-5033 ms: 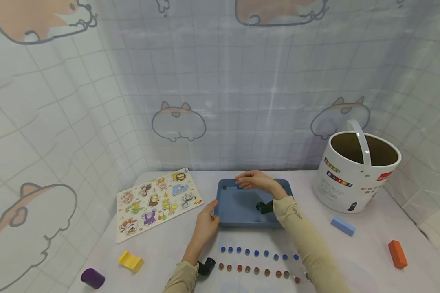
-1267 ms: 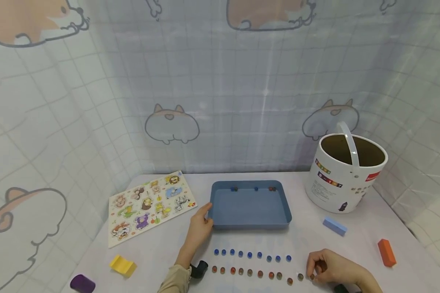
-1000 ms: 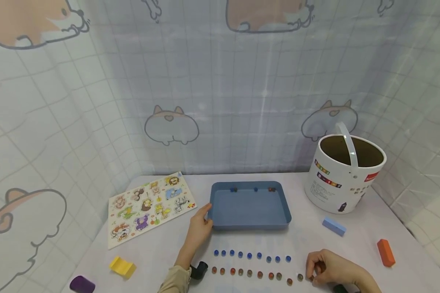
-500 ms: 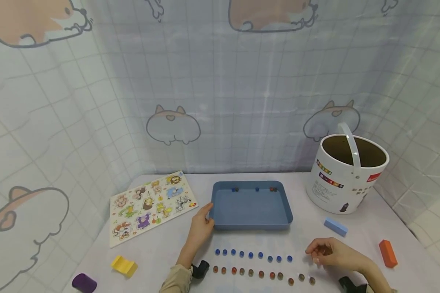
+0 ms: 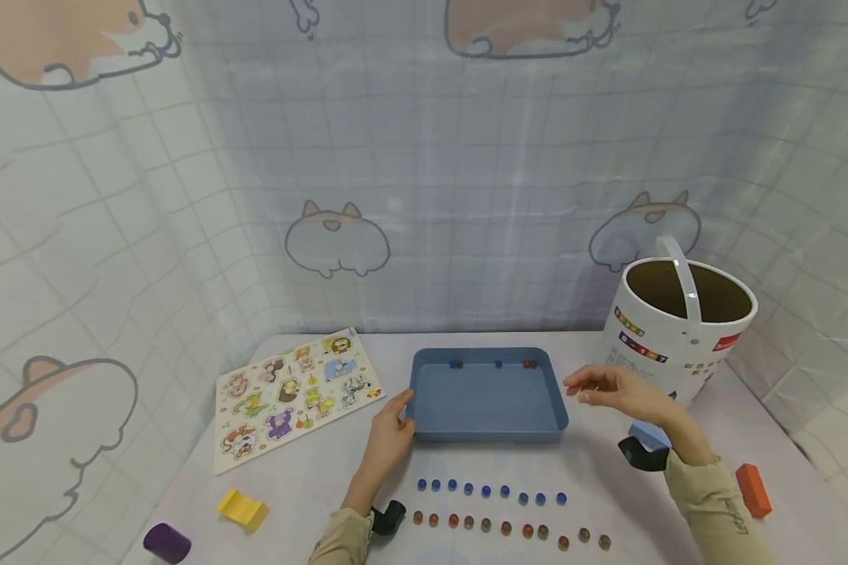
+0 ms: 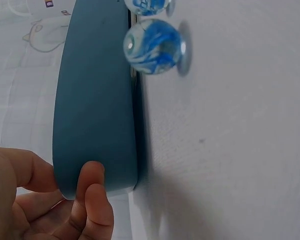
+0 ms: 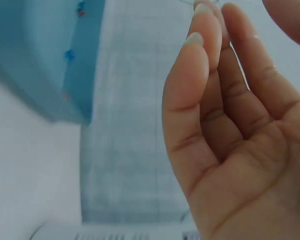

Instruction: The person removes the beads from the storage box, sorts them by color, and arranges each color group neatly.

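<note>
My left hand holds the left front corner of the blue tray. In the left wrist view, curled fingertips press the tray's outer wall. My right hand hovers just right of the tray, fingers loosely bent and holding nothing. Along the tray's far wall lie several small marbles, among them a blue marble. Two rows of marbles run in front of the tray: blue marbles nearer it and reddish-brown marbles below. A blue swirled glass marble shows up close in the left wrist view.
An animal puzzle board lies at the left, a yellow block and purple cylinder in front of it. To the right stand a white bucket, a blue block partly behind the right wrist, and an orange block.
My right hand went from over the tray to the right end of the reddish-brown row, let go of a marble there, then rose toward the tray's right side. The left hand stayed at the tray.
</note>
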A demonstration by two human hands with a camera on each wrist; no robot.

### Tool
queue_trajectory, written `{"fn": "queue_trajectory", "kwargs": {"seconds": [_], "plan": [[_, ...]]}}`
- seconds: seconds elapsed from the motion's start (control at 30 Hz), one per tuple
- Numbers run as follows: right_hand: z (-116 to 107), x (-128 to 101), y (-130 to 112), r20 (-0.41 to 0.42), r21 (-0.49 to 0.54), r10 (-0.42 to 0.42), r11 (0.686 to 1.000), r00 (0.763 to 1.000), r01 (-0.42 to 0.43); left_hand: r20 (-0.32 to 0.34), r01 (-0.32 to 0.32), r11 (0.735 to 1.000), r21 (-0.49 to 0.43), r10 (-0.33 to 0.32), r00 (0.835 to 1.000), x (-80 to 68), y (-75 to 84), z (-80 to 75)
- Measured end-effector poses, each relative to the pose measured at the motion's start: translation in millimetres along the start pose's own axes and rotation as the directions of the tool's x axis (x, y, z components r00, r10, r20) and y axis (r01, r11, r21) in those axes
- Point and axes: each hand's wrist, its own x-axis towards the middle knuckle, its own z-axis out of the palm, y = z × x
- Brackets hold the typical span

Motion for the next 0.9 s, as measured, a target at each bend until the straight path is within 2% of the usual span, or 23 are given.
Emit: {"fn": "queue_trajectory", "kwargs": {"seconds": [0.07,0.23,0.37,0.5,0.7,0.8,0.9], "plan": [[-3.3,16.6,-2.9,-0.008,0.005,-0.004,1.0,1.0,0.004,0.002,0.005,1.0,0.003,-0.005,1.0,1.1,0.2,-0.2],[-0.1,58.3,-7.6,-0.02,0.038,0.072,0.997,0.997,-0.071,0.005,0.015,1.0,0.015,-0.016,1.0,2.5,-0.6,-0.7],[11.3,91.5,-3.8,-0.008,0.044,0.081,0.996,0.997,-0.081,0.002,-0.005,1.0,0.015,0.005,1.0,1.3,-3.1,0.6],[29.9,122.1,5.3,0.0,0.06,0.086,0.995,0.996,-0.086,0.018,0.004,1.0,-0.013,-0.004,1.0,0.3,-4.4,1.2],[63.2,158.4,19.1,-0.039,0.152,0.102,0.984,0.994,-0.095,0.021,0.012,1.0,-0.022,-0.012,1.0,-0.1,-3.9,0.7],[75.9,172.1,26.6,-0.08,0.141,0.125,0.984,0.989,-0.113,0.01,-0.002,1.0,-0.014,0.002,1.0,-0.5,-3.9,1.1],[85.4,182.0,33.0,-0.16,0.156,0.216,0.969,0.963,-0.191,0.001,-0.025,1.0,-0.007,0.025,1.0,-0.1,-5.0,2.2]]}}
